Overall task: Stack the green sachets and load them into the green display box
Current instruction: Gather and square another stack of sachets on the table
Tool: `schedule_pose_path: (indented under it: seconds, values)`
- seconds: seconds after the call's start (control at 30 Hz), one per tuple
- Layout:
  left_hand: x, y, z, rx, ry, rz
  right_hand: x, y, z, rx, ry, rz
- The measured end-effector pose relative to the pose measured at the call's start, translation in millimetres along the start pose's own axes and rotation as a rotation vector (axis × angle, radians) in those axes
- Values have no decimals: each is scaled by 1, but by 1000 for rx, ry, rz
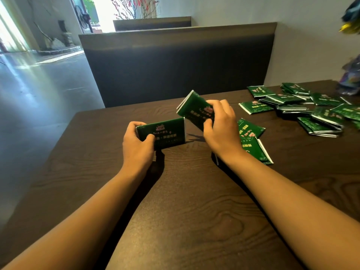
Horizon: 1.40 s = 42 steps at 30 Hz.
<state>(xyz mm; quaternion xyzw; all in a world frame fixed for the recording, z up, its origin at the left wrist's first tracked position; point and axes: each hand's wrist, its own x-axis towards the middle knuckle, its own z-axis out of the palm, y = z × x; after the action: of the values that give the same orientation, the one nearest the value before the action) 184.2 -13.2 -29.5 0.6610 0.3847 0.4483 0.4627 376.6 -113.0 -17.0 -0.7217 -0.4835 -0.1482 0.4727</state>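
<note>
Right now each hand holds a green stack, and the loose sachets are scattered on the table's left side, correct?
Not quite. The head view shows the left hand and right hand each holding a green stack, but the loose sachets are scattered on the table's right side.

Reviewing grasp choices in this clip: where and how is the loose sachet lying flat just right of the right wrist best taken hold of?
Take the loose sachet by its far long edge, coming from above and the far-right. It lies flat over another sachet, and the right hand covers its near-left side, so the far edge is the exposed part to lift.
</note>
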Motion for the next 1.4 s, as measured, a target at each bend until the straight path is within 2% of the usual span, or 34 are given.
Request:
schedule_pose_path:
  seconds: [0.13, 0.23, 0.33, 0.43, 0.5, 0.57, 0.67, 0.8, 0.9, 1.0, 1.1, 1.2, 1.3, 1.4]
  values:
    - [0, 1, 0, -25, 3, -4, 0, -5, -8, 264, 200, 27]
    - [-1, 1, 1, -53, -9, -19, -4, -12, -13, 369, 219, -32]
    - [-1, 3, 2, -97, -31, -49, -8, -20, -10, 290, 94, -141]
    - [-3, 8, 4, -105, -79, -23, -15, -24, 1, 35, -195, -244]
    - [-6, 11, 6, -183, -135, -67, -20, -26, 8, -57, -373, -260]
    - [-7, 10, 7, -106, -179, -36, -23, -27, 11, -73, -436, -249]
    - [-8, 9, 7, 80, -190, 72, -23, -28, 12, -62, -415, -210]
    - [-10, 12, 7, -10, -189, 99, -22, -23, 10, 30, -385, -138]
    - [-11, 14, 5, -61, -263, 88, -20, -21, 9, 50, -333, -134]
    - [-10, 11, 4, 52, -292, 158, -17, -22, 7, 99, -253, -159]
    - [-8, 5, 3, 104, -215, 205, -16, -23, 6, 123, -256, -179]
    - [-4, 0, 1, 49, -160, 135, -14, -20, 0, 48, -252, -130]
    - [-2, -1, 1, 18, -151, 75, -2, -13, -18, -240, -289, -71]
    - [-2, 0, 2, 49, -159, 77, 18, -6, -44, -463, -356, 67]
